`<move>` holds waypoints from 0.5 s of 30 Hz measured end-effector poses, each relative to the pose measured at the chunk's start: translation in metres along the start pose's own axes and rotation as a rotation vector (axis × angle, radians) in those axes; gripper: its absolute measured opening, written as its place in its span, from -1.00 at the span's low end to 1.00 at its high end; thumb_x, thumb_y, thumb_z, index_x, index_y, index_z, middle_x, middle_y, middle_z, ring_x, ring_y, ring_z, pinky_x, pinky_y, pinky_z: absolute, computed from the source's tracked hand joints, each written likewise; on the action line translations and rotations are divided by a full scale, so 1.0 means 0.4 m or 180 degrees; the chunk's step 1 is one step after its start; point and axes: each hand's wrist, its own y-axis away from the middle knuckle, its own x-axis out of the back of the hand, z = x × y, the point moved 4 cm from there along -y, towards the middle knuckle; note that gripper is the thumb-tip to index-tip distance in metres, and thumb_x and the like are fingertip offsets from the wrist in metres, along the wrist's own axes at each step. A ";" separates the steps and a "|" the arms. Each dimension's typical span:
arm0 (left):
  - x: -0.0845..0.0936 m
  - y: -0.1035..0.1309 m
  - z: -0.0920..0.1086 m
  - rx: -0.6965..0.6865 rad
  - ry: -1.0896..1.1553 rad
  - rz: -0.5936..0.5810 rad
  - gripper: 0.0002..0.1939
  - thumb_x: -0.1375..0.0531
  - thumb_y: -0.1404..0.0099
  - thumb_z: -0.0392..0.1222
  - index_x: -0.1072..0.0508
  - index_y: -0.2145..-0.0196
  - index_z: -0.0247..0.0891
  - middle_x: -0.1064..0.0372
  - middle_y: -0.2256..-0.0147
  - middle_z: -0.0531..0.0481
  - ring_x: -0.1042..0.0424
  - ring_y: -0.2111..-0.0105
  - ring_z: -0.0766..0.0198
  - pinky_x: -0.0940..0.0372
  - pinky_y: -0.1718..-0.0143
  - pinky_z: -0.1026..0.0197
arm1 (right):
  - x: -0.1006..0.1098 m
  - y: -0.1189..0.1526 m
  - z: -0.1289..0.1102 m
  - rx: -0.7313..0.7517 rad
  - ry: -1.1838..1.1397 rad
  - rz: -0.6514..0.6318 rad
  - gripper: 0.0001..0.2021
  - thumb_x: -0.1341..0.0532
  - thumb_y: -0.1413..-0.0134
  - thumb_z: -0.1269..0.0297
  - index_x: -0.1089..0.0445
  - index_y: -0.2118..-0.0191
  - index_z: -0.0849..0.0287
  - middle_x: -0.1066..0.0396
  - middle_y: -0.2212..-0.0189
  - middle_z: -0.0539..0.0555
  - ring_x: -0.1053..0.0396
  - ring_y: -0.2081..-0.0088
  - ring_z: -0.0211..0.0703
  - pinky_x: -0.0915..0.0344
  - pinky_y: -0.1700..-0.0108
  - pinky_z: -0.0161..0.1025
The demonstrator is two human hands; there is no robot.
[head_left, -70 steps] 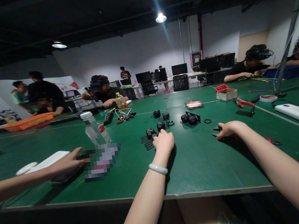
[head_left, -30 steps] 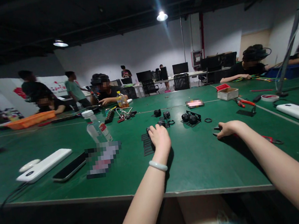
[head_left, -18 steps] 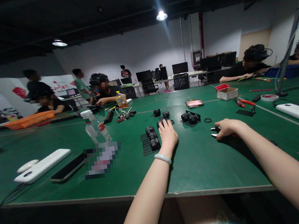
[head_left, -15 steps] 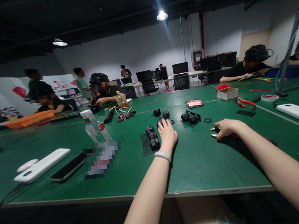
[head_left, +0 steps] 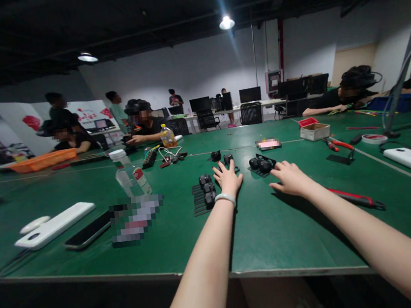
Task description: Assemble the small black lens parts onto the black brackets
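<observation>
My left hand (head_left: 228,178) has its fingers spread over the green table, close to a small black round part (head_left: 228,159); anything under the palm is hidden. Left of it lies a black slotted plate with a row of black knob-like parts (head_left: 207,192). My right hand (head_left: 288,178) reaches to the right end of another black bracket carrying black round parts (head_left: 261,164), thumb held apart from the fingers. Whether the fingertips touch that bracket I cannot tell. Red-handled pliers (head_left: 361,199) lie partly hidden behind my right forearm.
On the left are a clear bottle (head_left: 128,175), a phone (head_left: 91,230) and a white power bank (head_left: 56,225). A small box (head_left: 315,132), red-handled cutters (head_left: 341,143) and a tape roll (head_left: 374,138) lie at the right. Several people sit across the table (head_left: 186,247).
My right hand has left the pliers on the table and moved left to the black bracket. My left hand's fingers have spread and lifted off a black part.
</observation>
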 end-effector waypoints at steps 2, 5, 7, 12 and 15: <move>-0.014 -0.012 0.000 0.0005 -0.0012 0.0043 -0.38 -0.01 -0.01 0.03 0.08 -0.03 -0.10 0.25 -0.07 -0.19 0.26 -0.05 -0.17 0.19 0.06 -0.16 | 0.005 -0.002 -0.061 0.0490 -0.0110 0.0311 -0.64 -0.03 0.08 0.18 -0.16 0.10 0.15 -0.12 0.14 0.21 -0.05 0.11 0.00 -0.05 0.16 -0.09; -0.030 -0.028 -0.002 0.0031 -0.0078 0.0038 -0.48 -0.01 -0.03 -0.01 -0.05 0.03 -0.16 0.14 -0.03 -0.19 0.22 -0.04 -0.12 0.16 0.06 -0.13 | 0.000 -0.005 -0.156 0.1251 -0.0273 0.0752 -0.54 -0.06 0.11 0.33 -0.02 0.00 0.12 -0.01 0.03 0.19 0.03 0.03 -0.01 -0.04 0.12 -0.09; -0.034 -0.033 0.000 -0.0036 -0.0098 -0.0027 -0.55 -0.01 -0.05 -0.06 -0.12 0.09 -0.21 0.06 0.01 -0.18 0.15 -0.03 -0.08 0.11 0.07 -0.10 | -0.010 -0.010 -0.212 0.1659 -0.0360 0.0941 -0.57 -0.01 0.07 0.40 -0.02 0.00 0.11 0.03 -0.01 0.16 0.09 -0.01 -0.04 -0.03 0.08 -0.11; -0.015 -0.018 0.023 -0.0204 -0.0095 -0.0207 -0.70 0.04 -0.12 -0.21 -0.20 0.15 -0.28 0.01 0.06 -0.18 0.13 -0.01 0.00 0.03 0.08 -0.03 | -0.022 -0.041 -0.284 0.2025 -0.0583 0.1131 -0.58 0.09 -0.01 0.44 0.06 -0.05 0.16 0.04 -0.04 0.14 0.15 -0.06 -0.11 0.00 0.03 -0.12; 0.005 -0.001 0.039 -0.0161 -0.0091 -0.0258 -0.71 0.05 -0.13 -0.24 -0.20 0.16 -0.29 0.00 0.07 -0.19 0.14 0.00 -0.01 0.01 0.10 -0.04 | -0.017 -0.046 -0.304 0.2336 -0.0582 0.0938 -0.55 0.08 0.00 0.44 0.10 -0.06 0.09 0.08 -0.06 0.09 0.18 -0.08 -0.13 0.05 0.01 -0.09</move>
